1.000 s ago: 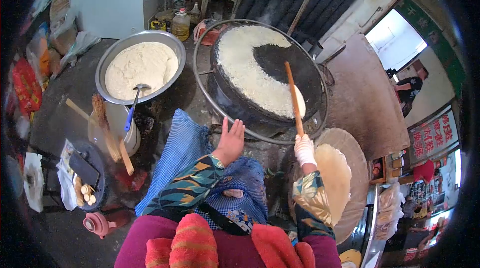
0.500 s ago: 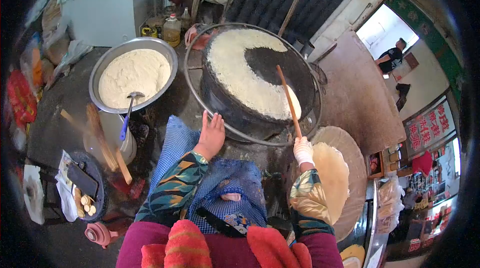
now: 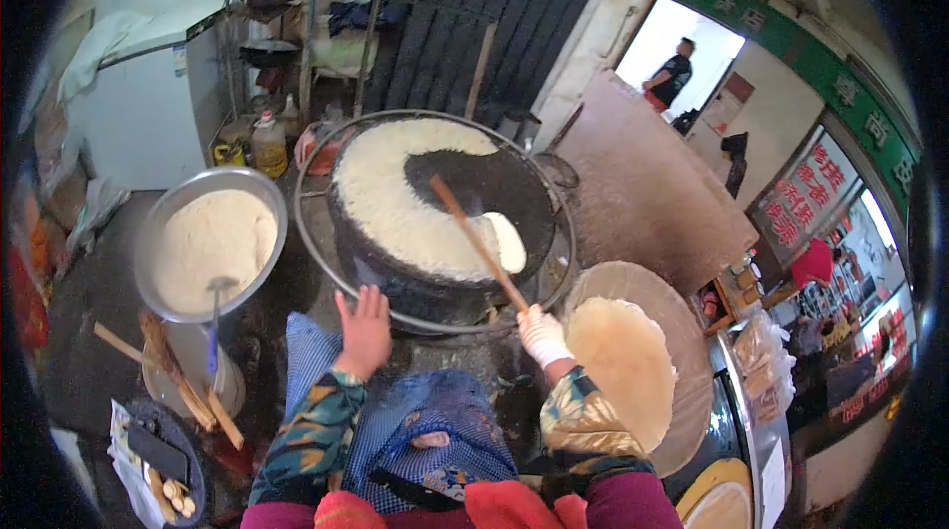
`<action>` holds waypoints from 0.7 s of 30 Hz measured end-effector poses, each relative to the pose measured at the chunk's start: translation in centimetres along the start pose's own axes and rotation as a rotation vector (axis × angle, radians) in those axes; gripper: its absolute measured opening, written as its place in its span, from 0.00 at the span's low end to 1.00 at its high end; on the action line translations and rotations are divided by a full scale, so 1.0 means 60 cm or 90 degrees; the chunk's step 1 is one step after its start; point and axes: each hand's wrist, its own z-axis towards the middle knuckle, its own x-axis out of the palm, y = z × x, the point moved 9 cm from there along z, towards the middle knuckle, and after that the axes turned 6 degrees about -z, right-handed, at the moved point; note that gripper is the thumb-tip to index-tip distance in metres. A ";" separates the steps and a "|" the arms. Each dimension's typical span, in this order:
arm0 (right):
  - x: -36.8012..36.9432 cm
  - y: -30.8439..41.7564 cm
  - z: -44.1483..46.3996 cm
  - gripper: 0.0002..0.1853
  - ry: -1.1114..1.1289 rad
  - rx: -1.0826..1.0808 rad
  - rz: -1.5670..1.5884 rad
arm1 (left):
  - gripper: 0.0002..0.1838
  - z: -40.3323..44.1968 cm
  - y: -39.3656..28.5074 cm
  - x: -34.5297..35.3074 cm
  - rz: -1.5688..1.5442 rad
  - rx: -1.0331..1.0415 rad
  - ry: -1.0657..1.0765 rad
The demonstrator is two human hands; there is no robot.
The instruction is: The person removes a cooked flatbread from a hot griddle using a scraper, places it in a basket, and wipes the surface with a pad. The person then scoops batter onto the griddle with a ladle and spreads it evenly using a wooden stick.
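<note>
My right hand (image 3: 542, 334), wrapped in white at the palm and wrist, grips the end of a long wooden batter spreader (image 3: 473, 230). The spreader reaches over a round black griddle (image 3: 484, 178). Pale batter (image 3: 381, 188) covers the griddle in a C shape, leaving dark metal bare at the middle and right. Against the spreader's right side lies a thick lump of batter (image 3: 508, 242). My left hand (image 3: 366, 333) is open, fingers spread, at the near left part of the metal ring (image 3: 435, 325) around the griddle; whether it touches is unclear.
A large metal basin (image 3: 279, 232) of batter with a blue-handled ladle (image 3: 214, 331) stands left. Right of me, a thin flatbread (image 3: 618, 371) lies on a round board (image 3: 692, 371). Wood sticks (image 3: 178, 371) lean at lower left. A person (image 3: 672, 74) stands beyond the doorway.
The view has tipped upward and turned right. The spreader now slants more to the left across the griddle, and the batter lump shows on its right side. My left hand stays by the ring.
</note>
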 end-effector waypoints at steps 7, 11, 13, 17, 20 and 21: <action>0.006 -0.001 0.021 0.19 -0.052 0.003 0.006 | 0.29 -0.020 -0.072 0.049 0.004 0.047 0.039; 0.013 -0.032 0.007 0.19 -0.095 0.032 -0.020 | 0.27 -0.020 -0.050 0.042 0.052 0.060 0.027; 0.003 -0.031 0.029 0.18 -0.129 0.017 -0.029 | 0.26 -0.017 -0.032 0.027 0.081 0.061 0.012; 0.001 0.031 0.000 0.19 -0.065 -0.075 0.010 | 0.24 -0.011 -0.011 0.011 0.084 0.034 0.006; 0.030 0.018 -0.020 0.19 0.001 -0.054 -0.032 | 0.24 -0.007 0.005 0.003 0.103 0.019 -0.023; 0.043 -0.028 0.002 0.19 -0.019 0.016 -0.006 | 0.23 -0.005 0.013 0.004 0.087 0.010 -0.027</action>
